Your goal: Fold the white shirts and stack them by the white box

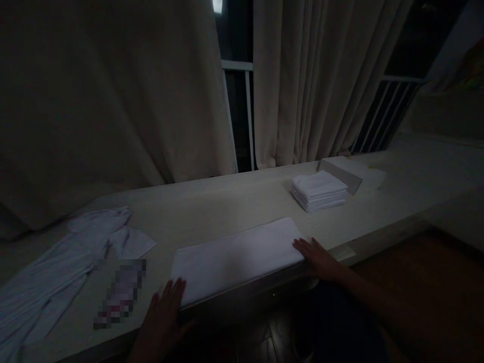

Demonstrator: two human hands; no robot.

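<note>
Head view: a long folded towel (236,257) lay flat along the near edge of the table (227,201). The left hand (164,315) rested at its left end, fingers spread flat, gripping nothing. The right hand (317,257) lay at its right end, fingers extended and touching the cloth, holding nothing. A stack of folded towels (319,190) sat farther right. Loose cloths (64,262) lay at the left. Curtains (113,91) hung behind.

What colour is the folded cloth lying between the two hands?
White and plain: the folded cloth shows no pattern in the dim head view.
</note>
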